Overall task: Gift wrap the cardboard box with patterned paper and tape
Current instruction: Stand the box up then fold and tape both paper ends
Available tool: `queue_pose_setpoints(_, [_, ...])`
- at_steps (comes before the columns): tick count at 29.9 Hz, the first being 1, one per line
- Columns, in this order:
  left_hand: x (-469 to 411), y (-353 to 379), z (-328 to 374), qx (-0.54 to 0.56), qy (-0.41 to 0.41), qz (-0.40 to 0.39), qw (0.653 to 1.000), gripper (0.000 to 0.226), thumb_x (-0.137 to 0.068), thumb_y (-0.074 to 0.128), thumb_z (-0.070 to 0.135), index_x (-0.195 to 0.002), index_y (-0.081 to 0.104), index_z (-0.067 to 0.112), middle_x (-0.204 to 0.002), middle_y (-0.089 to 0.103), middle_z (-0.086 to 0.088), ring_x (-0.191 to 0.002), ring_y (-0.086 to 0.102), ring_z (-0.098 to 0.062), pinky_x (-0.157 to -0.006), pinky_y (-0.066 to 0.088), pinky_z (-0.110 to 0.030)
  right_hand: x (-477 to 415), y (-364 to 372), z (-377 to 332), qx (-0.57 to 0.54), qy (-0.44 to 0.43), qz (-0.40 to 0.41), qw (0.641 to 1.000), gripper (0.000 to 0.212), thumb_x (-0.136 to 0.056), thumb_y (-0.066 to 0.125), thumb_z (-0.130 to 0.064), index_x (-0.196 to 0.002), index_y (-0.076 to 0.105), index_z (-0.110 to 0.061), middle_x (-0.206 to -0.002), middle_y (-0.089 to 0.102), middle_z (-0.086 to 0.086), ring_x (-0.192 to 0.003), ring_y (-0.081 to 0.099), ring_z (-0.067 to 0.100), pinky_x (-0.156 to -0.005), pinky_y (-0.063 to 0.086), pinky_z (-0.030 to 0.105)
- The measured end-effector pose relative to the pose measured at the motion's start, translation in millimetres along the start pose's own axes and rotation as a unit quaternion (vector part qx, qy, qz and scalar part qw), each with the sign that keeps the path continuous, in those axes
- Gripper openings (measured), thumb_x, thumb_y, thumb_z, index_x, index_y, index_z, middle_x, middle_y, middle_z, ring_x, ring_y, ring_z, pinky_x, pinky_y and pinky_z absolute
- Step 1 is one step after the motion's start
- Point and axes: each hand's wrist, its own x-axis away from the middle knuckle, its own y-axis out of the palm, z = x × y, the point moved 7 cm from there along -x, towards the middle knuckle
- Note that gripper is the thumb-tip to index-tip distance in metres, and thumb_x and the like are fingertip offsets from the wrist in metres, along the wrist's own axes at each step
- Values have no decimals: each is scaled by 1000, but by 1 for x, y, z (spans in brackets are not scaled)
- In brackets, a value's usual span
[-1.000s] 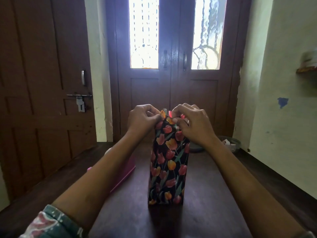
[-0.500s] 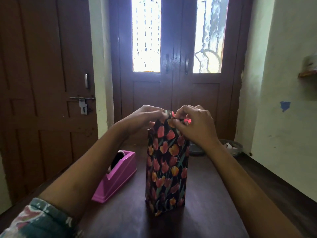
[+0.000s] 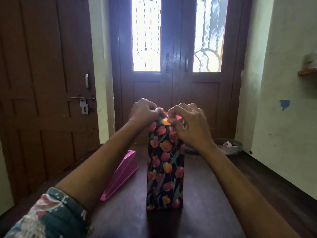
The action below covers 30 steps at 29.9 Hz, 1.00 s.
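My left hand (image 3: 145,111) and right hand (image 3: 190,124) pinch the patterned paper (image 3: 161,130) atop the cardboard box (image 3: 165,177), upright in the middle of the desk (image 3: 205,203). I should press each fold flat and tight before reaching for the tape dispenser (image 3: 122,172) beside it

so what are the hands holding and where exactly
The wrapped box, by the paper folds at its top end: the left hand pinches the left side, the right hand the right.
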Motion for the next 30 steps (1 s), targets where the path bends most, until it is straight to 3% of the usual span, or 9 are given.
queue_pose_setpoints(5, [7, 4, 15, 107, 62, -84, 989, 31, -93, 55, 24, -72, 65, 3, -63, 59, -6, -54, 54, -5, -52, 40, -15, -7, 1, 10, -108, 64, -36, 991, 10, -87, 57, -30, -86, 55, -20, -78, 59, -11, -79, 56, 12, -72, 44, 31])
queue_pose_setpoints(9, [10, 4, 17, 161, 4, -129, 979, 49, -99, 35, 41, -80, 68, 12, -82, 66, -5, -77, 61, -12, -64, 46, -19, -22, 4, 12, -79, 55, -76, 992, 9, -84, 63, -33, -84, 59, -25, -77, 58, -14, -75, 56, 10, -70, 44, 30])
queue_pose_setpoints(12, [14, -1, 4, 202, -17, -114, 973, 44, -99, 29, 46, -110, 62, 19, -112, 63, -1, -98, 60, -14, -73, 47, -26, -22, 6, 21, -109, 72, -92, 987, 7, -82, 65, -35, -81, 59, -31, -74, 59, -19, -71, 56, 3, -71, 49, 33])
queue_pose_setpoints(14, [28, 10, -13, 226, -38, -184, 956, 48, -91, 39, 58, -126, 50, 27, -121, 57, 0, -107, 57, -17, -81, 48, -30, -20, 3, 28, -148, 85, -85, 982, 8, -81, 66, -36, -81, 62, -29, -74, 66, -13, -71, 61, 6, -71, 52, 39])
queue_pose_setpoints(16, [50, 30, -32, 237, -76, -291, 924, 80, -65, 61, 71, -134, 36, 37, -123, 54, 0, -108, 57, -19, -84, 49, -35, -19, 1, 29, -206, 92, -82, 971, 11, -80, 68, -31, -85, 65, -22, -73, 70, -4, -69, 65, 12, -70, 54, 40])
queue_pose_setpoints(19, [78, 59, -43, 286, -106, -381, 873, 96, -39, 82, 64, -121, 43, 36, -112, 64, 4, -100, 65, -16, -79, 53, -31, -20, 3, 22, -273, 81, -89, 955, 11, -81, 69, -18, -89, 64, -14, -72, 70, 2, -70, 67, 18, -71, 53, 37])
queue_pose_setpoints(22, [78, 75, -47, 307, -96, -366, 873, 88, -51, 86, 49, -123, 51, 12, -115, 66, -11, -102, 66, -24, -89, 53, -38, -21, 0, 24, -260, 79, -84, 959, 14, -81, 69, -20, -92, 62, -17, -71, 70, 0, -69, 66, 16, -71, 52, 35])
queue_pose_setpoints(26, [63, 71, -47, 258, -81, -249, 930, 100, -49, 88, 41, -131, 34, 23, -117, 60, 1, -104, 63, -15, -85, 53, -31, -23, -7, 40, -166, 89, -73, 979, 26, -77, 70, -34, -98, 56, -27, -71, 68, -9, -75, 65, 12, -77, 52, 41])
queue_pose_setpoints(30, [54, 65, -54, 173, -104, -97, 975, 109, -38, 82, 60, -128, 29, 29, -123, 52, 2, -113, 54, -18, -91, 49, -36, -17, -10, 52, -152, 121, 29, 980, 35, -81, 61, -42, -110, 56, -25, -81, 61, -22, -92, 56, 5, -81, 48, 32])
